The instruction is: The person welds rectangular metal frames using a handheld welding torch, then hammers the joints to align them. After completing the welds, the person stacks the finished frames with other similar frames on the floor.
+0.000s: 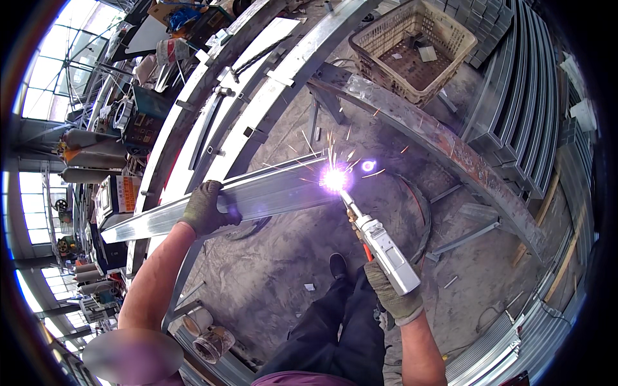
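In a green work glove, my left hand [209, 209] grips a long silvery metal profile [273, 191] near its middle, fingers over the upper edge. The profile slants up to the right, its left part resting across the pale beams of a rack. My right hand [394, 294], gloved too, is closed round the handle of a white handheld welding gun [387, 252]. The gun's nozzle points up and left at the profile's right end. A bright violet-white arc [335, 180] burns there and throws orange sparks. The glare hides the exact spot where nozzle and metal meet.
A dirty beige plastic crate [456, 63] stands beyond a rusty steel beam [444, 135]. Long metal profiles [515, 96] are stacked at the right. Several beams [283, 83] form the rack at upper left. A dark cable [426, 215] curves over the floor. Stained buckets [214, 344] stand lower left.
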A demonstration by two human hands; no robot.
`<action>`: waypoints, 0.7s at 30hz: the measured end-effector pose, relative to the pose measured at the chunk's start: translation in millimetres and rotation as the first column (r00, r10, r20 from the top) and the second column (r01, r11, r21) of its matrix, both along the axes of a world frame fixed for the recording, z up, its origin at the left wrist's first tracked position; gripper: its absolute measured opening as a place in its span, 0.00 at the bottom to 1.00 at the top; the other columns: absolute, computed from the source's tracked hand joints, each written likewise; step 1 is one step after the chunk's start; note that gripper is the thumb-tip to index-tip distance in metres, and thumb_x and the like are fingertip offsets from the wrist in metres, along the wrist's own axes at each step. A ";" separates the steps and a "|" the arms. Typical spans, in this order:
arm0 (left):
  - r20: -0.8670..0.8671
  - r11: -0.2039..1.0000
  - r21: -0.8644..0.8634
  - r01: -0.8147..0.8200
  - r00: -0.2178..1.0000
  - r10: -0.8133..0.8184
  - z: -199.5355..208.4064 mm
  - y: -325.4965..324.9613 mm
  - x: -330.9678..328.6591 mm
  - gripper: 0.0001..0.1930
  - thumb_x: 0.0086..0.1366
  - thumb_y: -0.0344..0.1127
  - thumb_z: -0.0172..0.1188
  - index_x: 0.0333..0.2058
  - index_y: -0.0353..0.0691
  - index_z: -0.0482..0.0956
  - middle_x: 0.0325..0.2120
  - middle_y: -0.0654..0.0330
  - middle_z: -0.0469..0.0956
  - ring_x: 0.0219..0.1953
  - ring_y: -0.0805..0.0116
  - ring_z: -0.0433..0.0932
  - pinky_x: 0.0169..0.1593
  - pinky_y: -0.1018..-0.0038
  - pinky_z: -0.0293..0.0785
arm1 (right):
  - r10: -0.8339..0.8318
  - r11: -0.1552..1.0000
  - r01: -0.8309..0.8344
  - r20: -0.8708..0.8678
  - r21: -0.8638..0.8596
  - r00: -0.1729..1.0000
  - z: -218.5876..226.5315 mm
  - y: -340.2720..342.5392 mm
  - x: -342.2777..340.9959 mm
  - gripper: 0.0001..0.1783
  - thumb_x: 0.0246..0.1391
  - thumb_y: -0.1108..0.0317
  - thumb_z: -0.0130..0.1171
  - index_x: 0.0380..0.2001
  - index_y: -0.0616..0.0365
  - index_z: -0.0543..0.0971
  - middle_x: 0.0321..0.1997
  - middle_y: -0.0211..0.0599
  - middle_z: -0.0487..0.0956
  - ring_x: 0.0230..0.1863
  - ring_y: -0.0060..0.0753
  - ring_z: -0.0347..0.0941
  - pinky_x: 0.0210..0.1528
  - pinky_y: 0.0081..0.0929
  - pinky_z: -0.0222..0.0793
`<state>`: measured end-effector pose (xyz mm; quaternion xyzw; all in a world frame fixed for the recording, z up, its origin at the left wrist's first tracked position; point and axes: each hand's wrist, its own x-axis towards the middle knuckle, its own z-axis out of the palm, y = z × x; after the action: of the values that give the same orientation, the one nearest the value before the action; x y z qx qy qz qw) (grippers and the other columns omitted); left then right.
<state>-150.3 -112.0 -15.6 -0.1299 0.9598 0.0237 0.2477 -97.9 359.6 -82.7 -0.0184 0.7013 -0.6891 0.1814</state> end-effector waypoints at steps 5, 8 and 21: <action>0.002 1.000 -0.002 -0.007 1.000 0.007 1.9 1.2 0.0 0.55 0.38 0.57 0.87 0.61 0.32 0.72 0.57 0.44 0.75 0.61 0.44 0.73 0.67 0.56 0.70 | 0.085 0.994 -0.083 -0.035 0.067 0.996 0.4 4.2 -0.5 0.15 0.65 0.74 0.66 0.53 0.70 0.83 0.48 0.47 0.89 0.47 0.37 0.88 0.51 0.34 0.87; -0.010 1.000 0.002 0.012 1.000 -0.012 -0.8 -0.9 0.6 0.55 0.39 0.57 0.87 0.61 0.33 0.72 0.57 0.44 0.75 0.61 0.44 0.74 0.67 0.56 0.70 | 0.062 0.996 -0.057 0.075 -0.074 0.995 -5.2 4.6 2.7 0.17 0.66 0.74 0.66 0.54 0.71 0.82 0.50 0.50 0.88 0.49 0.36 0.87 0.51 0.33 0.87; -0.124 0.997 -0.003 0.076 0.989 -0.075 -7.2 -3.5 16.2 0.48 0.42 0.56 0.87 0.55 0.34 0.74 0.51 0.46 0.77 0.56 0.44 0.75 0.63 0.54 0.72 | -0.150 0.981 0.146 0.017 0.131 0.989 18.0 29.6 32.1 0.12 0.71 0.62 0.65 0.49 0.59 0.82 0.39 0.25 0.80 0.35 0.21 0.74 0.36 0.26 0.73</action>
<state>-134.2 -115.5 -22.8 -0.0916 0.9776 0.0230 0.1883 -65.8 389.2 -64.7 0.0549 0.7416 -0.6538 0.1399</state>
